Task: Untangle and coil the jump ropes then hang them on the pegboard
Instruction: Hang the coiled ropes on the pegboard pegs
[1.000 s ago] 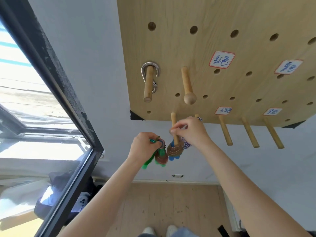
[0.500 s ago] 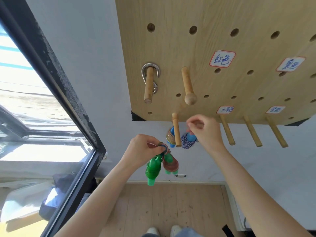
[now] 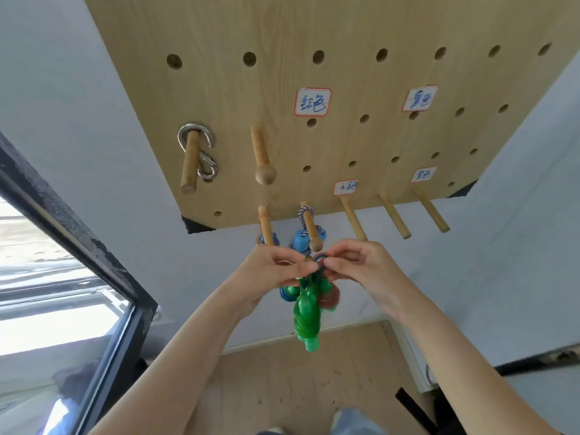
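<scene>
A wooden pegboard (image 3: 314, 32) hangs on the wall above me. A blue-handled jump rope (image 3: 301, 240) with blue-and-white cord hangs from a knobbed peg (image 3: 310, 224) in the bottom row. Just below it, my left hand (image 3: 270, 268) and my right hand (image 3: 361, 262) both pinch the small loop at the top of a coiled green-handled jump rope (image 3: 306, 312). Its green handles and reddish coils dangle under my fingers. Another peg (image 3: 265, 224) stands left of the knobbed one.
Three bare pegs (image 3: 392, 215) stick out at the bottom right under paper labels (image 3: 313, 101). A metal carabiner (image 3: 201, 152) hangs on an upper-left peg. A dark window frame (image 3: 78, 246) runs along the left. The wooden floor (image 3: 282, 387) lies below.
My right hand left the hung blue rope and came down to join my left hand on the green rope's loop. The view shifted, bringing the pegboard more overhead.
</scene>
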`<state>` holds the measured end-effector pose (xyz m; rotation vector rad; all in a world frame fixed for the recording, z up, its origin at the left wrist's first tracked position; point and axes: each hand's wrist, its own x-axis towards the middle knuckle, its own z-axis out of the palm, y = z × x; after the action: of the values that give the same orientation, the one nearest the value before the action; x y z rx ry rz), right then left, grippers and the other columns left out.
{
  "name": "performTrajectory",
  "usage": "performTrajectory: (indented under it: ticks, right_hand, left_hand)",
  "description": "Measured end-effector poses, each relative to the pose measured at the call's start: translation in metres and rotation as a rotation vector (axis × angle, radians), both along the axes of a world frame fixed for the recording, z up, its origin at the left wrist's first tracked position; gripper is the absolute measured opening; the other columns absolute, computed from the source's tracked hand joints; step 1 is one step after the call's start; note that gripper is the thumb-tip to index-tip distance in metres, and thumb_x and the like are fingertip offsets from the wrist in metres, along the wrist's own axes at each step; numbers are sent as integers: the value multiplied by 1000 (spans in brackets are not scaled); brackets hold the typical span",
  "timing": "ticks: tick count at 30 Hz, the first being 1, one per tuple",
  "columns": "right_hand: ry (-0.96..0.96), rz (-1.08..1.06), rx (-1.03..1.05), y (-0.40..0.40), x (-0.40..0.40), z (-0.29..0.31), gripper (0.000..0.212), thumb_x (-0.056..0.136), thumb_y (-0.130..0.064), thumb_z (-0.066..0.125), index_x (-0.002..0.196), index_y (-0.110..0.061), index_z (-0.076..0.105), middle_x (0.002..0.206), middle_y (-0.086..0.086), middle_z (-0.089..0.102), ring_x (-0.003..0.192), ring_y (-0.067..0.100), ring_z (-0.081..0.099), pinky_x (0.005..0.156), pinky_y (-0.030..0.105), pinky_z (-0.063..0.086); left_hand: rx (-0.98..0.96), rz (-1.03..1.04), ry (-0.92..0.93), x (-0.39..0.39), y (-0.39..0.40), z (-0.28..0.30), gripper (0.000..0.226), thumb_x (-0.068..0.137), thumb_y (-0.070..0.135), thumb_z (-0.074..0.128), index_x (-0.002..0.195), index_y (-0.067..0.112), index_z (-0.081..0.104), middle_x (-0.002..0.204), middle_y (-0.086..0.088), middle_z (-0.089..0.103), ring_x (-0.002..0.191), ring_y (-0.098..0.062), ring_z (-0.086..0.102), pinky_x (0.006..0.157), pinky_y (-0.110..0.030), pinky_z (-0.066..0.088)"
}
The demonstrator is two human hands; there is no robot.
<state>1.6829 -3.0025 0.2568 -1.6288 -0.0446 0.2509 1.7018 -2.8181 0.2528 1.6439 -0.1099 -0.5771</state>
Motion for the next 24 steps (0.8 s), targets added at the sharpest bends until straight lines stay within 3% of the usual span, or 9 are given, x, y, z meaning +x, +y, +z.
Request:
performTrajectory:
  ticks: [3,9,14,18,20,24]
  right_hand:
    - [-11,-60,41,-15,-1,0,9,79,4,64,81,-5,66,75,3,72,69,13,68,68,21,55]
    - [-40,-106,-9,-47,11,-3,12,77,0,69,80,-11,72,71,-3,72,66,6,65,64,15,50]
    - [-36,-34,-61,-61,27,-7,15,76,0,70,74,-15,69,67,-7,70,65,3,64,63,13,48]
    - [-42,-9,-105,-69,38,-11,17,76,-3,72,85,-16,65,77,-2,69,70,4,64,64,16,49]
    - [-150,-7,-205,-70,40,-11,21,76,-5,72,87,-20,61,79,-5,66,71,5,63,63,15,50]
    - [-531,23,-577,-67,45,-12,6,78,-8,70,80,-12,68,74,-9,60,67,6,59,61,13,48]
  left_hand:
    - [-95,36,112,3,-18,-5,17,57,40,74,64,24,74,67,11,65,65,4,58,56,-11,44]
    - [-178,171,256,12,-51,-13,6,66,28,74,65,22,75,72,9,70,70,2,63,58,-15,47]
    - [-126,289,244,18,-78,-16,8,82,20,67,76,16,71,74,3,67,77,-7,59,63,-18,47]
    - [-61,343,183,20,-85,-17,8,81,20,68,78,14,71,78,1,66,77,-8,59,57,-14,48]
    - [-39,363,153,21,-89,-17,8,81,20,69,75,15,72,79,1,67,78,-8,60,55,-12,48]
    - [-25,382,141,22,-94,-16,12,82,21,68,71,17,71,73,4,66,76,-7,60,55,-12,48]
